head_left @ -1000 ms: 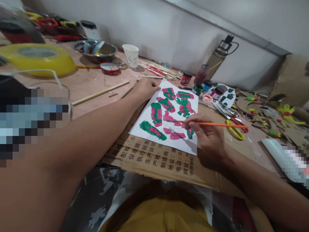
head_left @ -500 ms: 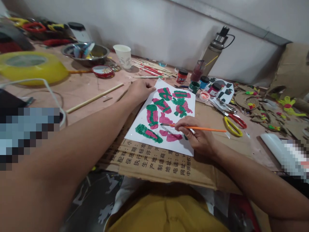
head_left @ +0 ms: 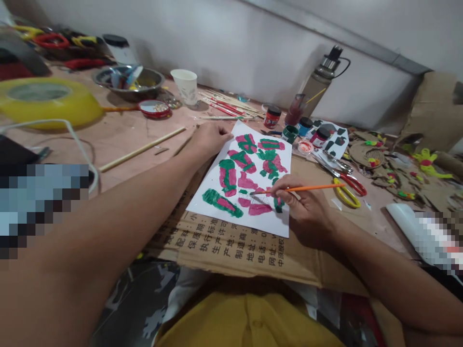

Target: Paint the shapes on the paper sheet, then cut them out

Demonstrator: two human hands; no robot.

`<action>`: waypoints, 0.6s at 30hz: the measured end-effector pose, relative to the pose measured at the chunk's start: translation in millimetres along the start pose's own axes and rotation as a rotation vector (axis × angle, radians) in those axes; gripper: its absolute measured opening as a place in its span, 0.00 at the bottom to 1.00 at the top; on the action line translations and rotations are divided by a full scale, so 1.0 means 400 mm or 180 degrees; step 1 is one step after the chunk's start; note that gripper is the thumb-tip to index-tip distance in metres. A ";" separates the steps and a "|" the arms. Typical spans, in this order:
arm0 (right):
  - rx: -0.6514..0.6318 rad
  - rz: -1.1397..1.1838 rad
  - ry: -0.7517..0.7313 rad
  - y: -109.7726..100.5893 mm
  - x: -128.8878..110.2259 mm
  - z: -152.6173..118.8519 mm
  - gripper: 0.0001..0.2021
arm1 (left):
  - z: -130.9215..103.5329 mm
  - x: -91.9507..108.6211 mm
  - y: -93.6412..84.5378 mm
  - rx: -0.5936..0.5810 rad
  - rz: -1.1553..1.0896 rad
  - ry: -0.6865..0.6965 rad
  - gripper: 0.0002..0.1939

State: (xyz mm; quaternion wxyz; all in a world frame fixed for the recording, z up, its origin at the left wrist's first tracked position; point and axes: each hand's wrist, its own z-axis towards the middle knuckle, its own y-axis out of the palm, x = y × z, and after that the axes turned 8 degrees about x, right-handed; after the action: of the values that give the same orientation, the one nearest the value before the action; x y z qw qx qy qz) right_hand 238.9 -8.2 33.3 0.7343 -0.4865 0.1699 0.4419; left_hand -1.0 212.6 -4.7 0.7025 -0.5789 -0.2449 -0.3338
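A slim orange paintbrush (head_left: pixel 315 187) is pinched by the right hand (head_left: pixel 304 208); white painted paper (head_left: pixel 246 180) is best steadied at eleven o'clock by the left hand (head_left: pixel 210 137), grip unclear.

Left side of table (head_left: pixel 123 131): a yellow tape roll (head_left: pixel 87 103) lies flat. Beyond it sits a metal bowl (head_left: pixel 155 88) containing small items; a white paper cup (head_left: pixel 184 87) stands to its right. A red-rimmed lid (head_left: pixel 154 109) and a wooden stick (head_left: pixel 144 148) lie nearer. Rear: a grey flask (head_left: pixel 320 79) stands near the wall (head_left: pixel 217 43). Right side: scissors (head_left: pixel 339 174) with red and yellow handles lie near cut cardboard pieces (head_left: pixel 361 159).
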 end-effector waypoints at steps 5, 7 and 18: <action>0.0515 0.0082 -0.0318 -0.047 0.003 0.048 0.11 | 0.001 0.004 -0.006 -0.0051 0.0046 0.0030 0.07; 0.0922 0.0005 -0.0389 -0.069 0.018 0.080 0.12 | 0.002 0.003 -0.008 -0.0078 0.0012 0.0061 0.09; 0.1468 -0.1665 -0.0156 -0.178 0.242 0.255 0.13 | -0.001 0.008 -0.016 -0.0167 0.0103 0.0126 0.11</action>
State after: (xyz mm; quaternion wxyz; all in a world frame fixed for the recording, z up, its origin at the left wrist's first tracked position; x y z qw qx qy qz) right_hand 332.0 117.0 55.6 0.9171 -0.3241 0.1171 0.2004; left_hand -3.8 210.9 1.7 0.6970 -0.5943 -0.2127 -0.3401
